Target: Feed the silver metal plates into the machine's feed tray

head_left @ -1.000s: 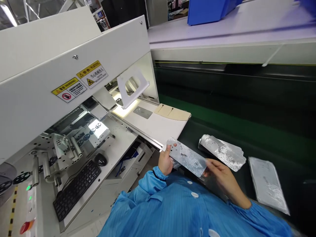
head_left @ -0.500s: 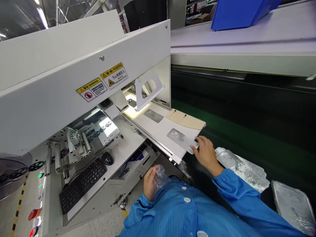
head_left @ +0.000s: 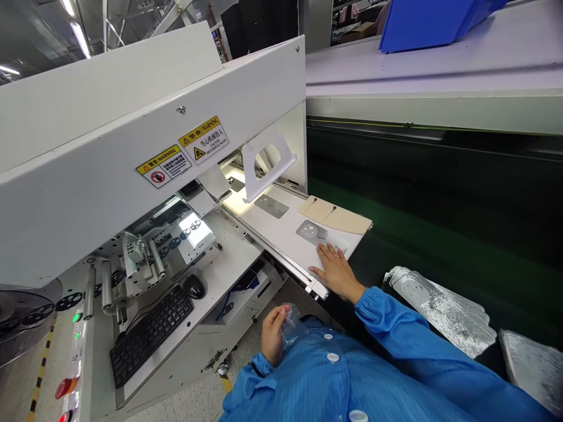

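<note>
My left hand is closed around crumpled clear plastic film in front of my blue smock. My right hand lies palm down, fingers stretched out, on the near end of a white conveyor belt. Its fingertips touch the lower end of a thin grey phone-back-shaped sheet with round camera holes; part of that end is hidden under them. Farther up the belt lies a second such sheet. A third sheet sits deeper, under the lit opening of the machine.
A beige guide plate edges the belt's right side. The white machine housing hangs above, with a white bracket over the belt. Left are a keyboard and mouse. Stacks of silvery wrapped sheets lie at right.
My right hand has moved left and onto the belt, from gripping the sheet's near edge to lying flat over it. The sheet has shifted slightly up the belt. My left hand keeps the film.
</note>
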`<state>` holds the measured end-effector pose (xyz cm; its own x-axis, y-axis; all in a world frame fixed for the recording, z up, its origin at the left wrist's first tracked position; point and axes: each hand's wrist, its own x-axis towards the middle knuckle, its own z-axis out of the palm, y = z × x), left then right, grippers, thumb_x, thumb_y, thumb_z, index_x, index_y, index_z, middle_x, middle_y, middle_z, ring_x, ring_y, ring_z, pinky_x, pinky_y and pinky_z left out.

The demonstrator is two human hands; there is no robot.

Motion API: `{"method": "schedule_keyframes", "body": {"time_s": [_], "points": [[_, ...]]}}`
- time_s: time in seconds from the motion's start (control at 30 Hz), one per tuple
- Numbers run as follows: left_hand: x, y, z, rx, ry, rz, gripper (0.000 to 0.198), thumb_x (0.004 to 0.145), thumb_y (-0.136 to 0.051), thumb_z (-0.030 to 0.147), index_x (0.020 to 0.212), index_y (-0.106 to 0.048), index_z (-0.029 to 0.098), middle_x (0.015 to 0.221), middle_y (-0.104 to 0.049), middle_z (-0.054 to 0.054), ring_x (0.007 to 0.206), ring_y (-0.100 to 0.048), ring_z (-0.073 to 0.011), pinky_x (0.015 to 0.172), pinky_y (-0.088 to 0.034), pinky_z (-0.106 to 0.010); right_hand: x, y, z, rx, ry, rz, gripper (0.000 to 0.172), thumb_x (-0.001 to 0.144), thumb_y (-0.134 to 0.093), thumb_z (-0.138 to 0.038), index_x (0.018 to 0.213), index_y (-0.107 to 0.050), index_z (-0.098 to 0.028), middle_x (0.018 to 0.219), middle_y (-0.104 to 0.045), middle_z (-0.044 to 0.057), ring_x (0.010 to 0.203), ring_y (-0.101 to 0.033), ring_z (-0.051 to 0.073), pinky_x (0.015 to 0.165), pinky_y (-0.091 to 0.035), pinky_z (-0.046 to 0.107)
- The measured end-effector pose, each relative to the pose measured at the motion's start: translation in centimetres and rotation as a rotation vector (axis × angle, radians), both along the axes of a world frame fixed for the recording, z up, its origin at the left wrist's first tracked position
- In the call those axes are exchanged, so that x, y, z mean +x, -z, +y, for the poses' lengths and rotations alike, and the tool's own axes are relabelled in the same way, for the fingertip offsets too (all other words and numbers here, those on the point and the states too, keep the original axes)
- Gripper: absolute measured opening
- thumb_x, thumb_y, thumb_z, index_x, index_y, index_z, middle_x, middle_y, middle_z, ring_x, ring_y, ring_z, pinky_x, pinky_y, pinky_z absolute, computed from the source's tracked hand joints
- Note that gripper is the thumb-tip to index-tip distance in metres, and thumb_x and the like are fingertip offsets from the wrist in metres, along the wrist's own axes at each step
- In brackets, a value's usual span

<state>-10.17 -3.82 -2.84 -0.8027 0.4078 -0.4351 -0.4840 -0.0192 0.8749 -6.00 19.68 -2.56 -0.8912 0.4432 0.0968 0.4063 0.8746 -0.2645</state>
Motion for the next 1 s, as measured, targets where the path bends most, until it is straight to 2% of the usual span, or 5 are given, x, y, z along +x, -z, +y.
{"method": "schedule_keyframes", "body": {"time_s": [0.57,0.7,0.87,0.93,1.0], "points": [[-0.4,0.3,0.6,-0.015,0.022,0.011,0.041,0.056,-0.077,0.052,0.076,-0.075,0.016,0.076,-0.069,-0.006,0.068,-0.057,-0.0149,0.065,-0.043,-0.026,-0.1,0.0,1.3,-0.001,0.006,0.018,0.066,0.089,-0.03,-0.056,0.135,-0.044,-0.01,0.144,-0.04,0.015,0.136,-0.028,0.032,0.11,-0.022,0.05],[-0.6,0.7,0.3,-0.057,0.076,0.073,0.044,0.059,-0.073,0.055,0.079,-0.074,0.015,0.083,-0.069,-0.008,0.074,-0.058,-0.017,0.07,-0.044,-0.028,0.5,-1.5,0.8,-0.049,0.011,0.142,0.064,0.089,-0.032,-0.055,0.132,-0.048,-0.009,0.142,-0.043,0.016,0.135,-0.028,0.033,0.109,-0.024,0.052],[-0.5,0.1,1.2,0.034,0.247,0.261,0.033,0.07,-0.068,0.048,0.084,-0.073,0.018,0.084,-0.065,-0.005,0.081,-0.057,-0.0177,0.074,-0.044,-0.029,4.6,-4.9,-2.0,-0.4,0.0,0.28,0.044,0.09,-0.038,-0.046,0.107,-0.064,-0.016,0.11,-0.065,0.014,0.1,-0.06,0.026,0.09,-0.047,0.044],[0.0,-0.7,2.4,0.112,0.348,0.326,0.029,0.073,-0.067,0.044,0.085,-0.071,0.018,0.084,-0.064,-0.004,0.083,-0.057,-0.0171,0.077,-0.044,-0.029,6.8,-5.6,-3.6,-0.64,-0.034,0.247,0.039,0.084,-0.05,-0.045,0.109,-0.063,-0.019,0.101,-0.068,0.01,0.074,-0.063,0.019,0.071,-0.054,0.036],[0.9,-1.5,4.0,0.177,0.448,0.35,0.03,0.073,-0.068,0.043,0.091,-0.069,0.019,0.087,-0.064,-0.004,0.084,-0.058,-0.0165,0.079,-0.045,-0.03,8.9,-5.6,-4.9,-0.89,-0.04,0.23,0.05,0.075,-0.062,-0.045,0.119,-0.057,-0.022,0.093,-0.069,0.005,0.058,-0.059,0.014,0.056,-0.053,0.03]]}}
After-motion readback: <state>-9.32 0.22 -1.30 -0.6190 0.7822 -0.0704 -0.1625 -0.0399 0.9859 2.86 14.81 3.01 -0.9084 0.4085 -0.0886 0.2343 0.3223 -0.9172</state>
